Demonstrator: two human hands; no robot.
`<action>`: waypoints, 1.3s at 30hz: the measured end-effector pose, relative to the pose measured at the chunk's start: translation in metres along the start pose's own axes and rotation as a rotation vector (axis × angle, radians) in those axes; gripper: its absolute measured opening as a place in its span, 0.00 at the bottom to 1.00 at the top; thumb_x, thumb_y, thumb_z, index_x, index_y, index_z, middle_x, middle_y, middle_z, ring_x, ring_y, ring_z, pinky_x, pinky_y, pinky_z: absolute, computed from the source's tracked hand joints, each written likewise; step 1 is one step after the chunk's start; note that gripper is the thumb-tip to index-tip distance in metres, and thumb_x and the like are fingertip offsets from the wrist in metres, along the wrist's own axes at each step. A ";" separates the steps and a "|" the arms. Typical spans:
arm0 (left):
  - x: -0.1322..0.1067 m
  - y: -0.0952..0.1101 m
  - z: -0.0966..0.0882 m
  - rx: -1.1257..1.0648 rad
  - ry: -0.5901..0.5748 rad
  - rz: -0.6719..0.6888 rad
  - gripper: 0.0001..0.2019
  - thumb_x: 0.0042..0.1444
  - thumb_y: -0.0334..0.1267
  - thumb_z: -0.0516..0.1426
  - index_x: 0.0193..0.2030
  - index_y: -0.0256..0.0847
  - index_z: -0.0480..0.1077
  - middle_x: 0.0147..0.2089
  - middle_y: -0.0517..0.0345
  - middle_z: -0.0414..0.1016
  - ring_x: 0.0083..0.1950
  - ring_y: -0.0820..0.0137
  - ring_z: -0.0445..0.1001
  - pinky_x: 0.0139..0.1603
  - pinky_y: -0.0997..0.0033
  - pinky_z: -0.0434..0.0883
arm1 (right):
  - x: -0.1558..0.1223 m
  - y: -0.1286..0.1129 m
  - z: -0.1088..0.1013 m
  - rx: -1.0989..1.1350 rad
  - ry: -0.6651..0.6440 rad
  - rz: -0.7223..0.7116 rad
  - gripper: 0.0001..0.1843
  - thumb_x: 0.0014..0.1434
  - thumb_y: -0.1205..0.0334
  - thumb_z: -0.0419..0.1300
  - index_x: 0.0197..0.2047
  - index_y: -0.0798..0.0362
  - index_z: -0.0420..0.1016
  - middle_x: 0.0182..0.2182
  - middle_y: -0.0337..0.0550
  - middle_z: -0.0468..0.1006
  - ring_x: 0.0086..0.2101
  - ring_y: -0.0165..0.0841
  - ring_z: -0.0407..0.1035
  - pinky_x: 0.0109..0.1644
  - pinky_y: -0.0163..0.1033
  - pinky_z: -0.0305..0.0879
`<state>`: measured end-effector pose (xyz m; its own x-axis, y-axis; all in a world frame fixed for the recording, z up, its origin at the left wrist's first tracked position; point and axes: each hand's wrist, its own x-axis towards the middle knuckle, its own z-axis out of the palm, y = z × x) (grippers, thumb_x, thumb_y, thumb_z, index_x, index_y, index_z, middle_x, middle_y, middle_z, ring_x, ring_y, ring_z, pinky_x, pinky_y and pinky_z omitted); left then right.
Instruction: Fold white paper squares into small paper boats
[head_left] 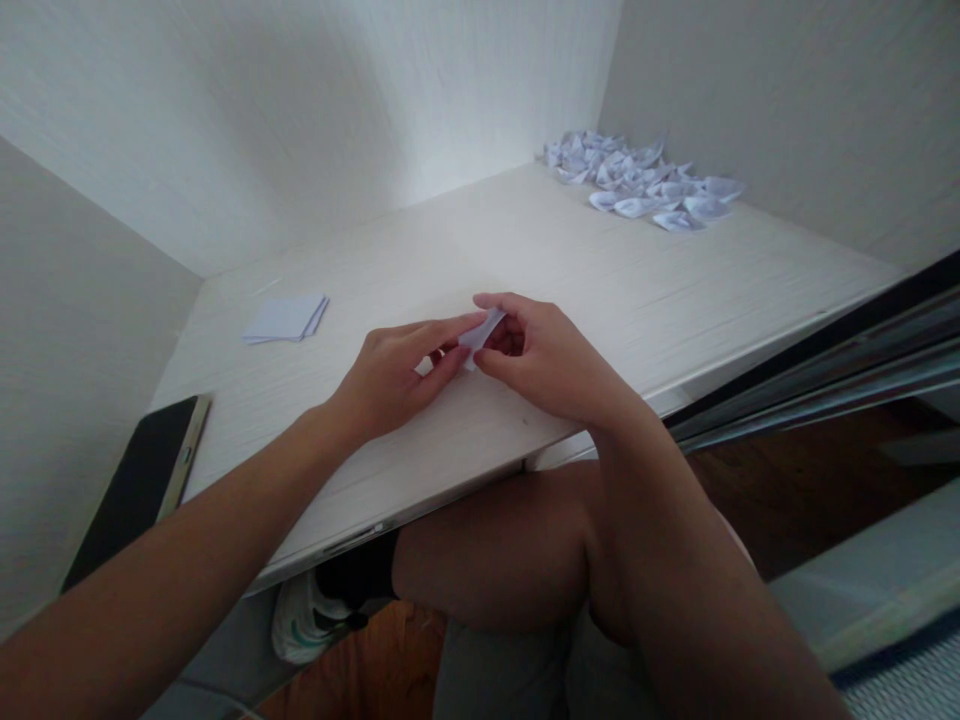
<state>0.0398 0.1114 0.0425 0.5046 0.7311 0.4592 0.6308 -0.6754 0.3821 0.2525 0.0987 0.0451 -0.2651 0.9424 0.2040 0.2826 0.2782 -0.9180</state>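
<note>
A small folded piece of white paper [481, 336] is held between both hands, just above the front part of the white desk. My left hand [401, 375] pinches its left side between thumb and fingers. From the right, my right hand [544, 355] grips the paper with the thumb below and the index finger along the top edge. Fingers cover part of the paper, so its full shape is hidden. A short stack of white paper sheets [285, 318] lies on the desk to the left. Several folded paper boats [637, 180] sit grouped at the back right corner.
The white desk [450, 240] meets walls at the back and both sides. A dark flat device with a light edge [150, 470] lies at its left end. Along the right front runs a dark-edged layered object [817, 350]. My legs [495, 550] are under the front edge.
</note>
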 end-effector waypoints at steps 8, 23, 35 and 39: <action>-0.002 -0.001 0.001 -0.171 0.043 -0.120 0.26 0.61 0.37 0.66 0.67 0.52 0.75 0.38 0.62 0.87 0.33 0.69 0.82 0.41 0.70 0.76 | -0.001 -0.002 -0.002 -0.032 -0.010 -0.027 0.24 0.61 0.64 0.68 0.60 0.55 0.80 0.45 0.49 0.85 0.41 0.38 0.76 0.49 0.44 0.72; -0.005 0.001 0.003 -0.300 -0.039 -0.059 0.14 0.64 0.41 0.66 0.54 0.43 0.72 0.33 0.61 0.81 0.31 0.71 0.80 0.31 0.74 0.71 | -0.004 0.009 -0.028 0.435 -0.089 0.167 0.09 0.61 0.55 0.72 0.34 0.50 0.85 0.31 0.40 0.84 0.31 0.30 0.77 0.34 0.35 0.70; -0.003 0.006 0.001 -0.333 -0.065 0.100 0.08 0.63 0.34 0.64 0.48 0.42 0.72 0.30 0.65 0.78 0.28 0.74 0.78 0.31 0.76 0.72 | -0.005 0.007 -0.039 0.472 -0.128 0.259 0.09 0.50 0.65 0.78 0.34 0.53 0.86 0.29 0.39 0.84 0.28 0.28 0.79 0.33 0.32 0.75; -0.005 0.006 0.001 -0.378 -0.074 0.055 0.13 0.62 0.34 0.65 0.52 0.42 0.71 0.30 0.66 0.77 0.28 0.74 0.78 0.31 0.77 0.72 | -0.005 0.008 -0.039 0.464 -0.144 0.261 0.08 0.51 0.68 0.77 0.35 0.53 0.86 0.30 0.41 0.86 0.29 0.29 0.80 0.34 0.32 0.76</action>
<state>0.0419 0.1039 0.0419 0.5813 0.6883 0.4339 0.3464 -0.6919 0.6335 0.2925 0.1037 0.0499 -0.3735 0.9250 -0.0697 -0.0716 -0.1037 -0.9920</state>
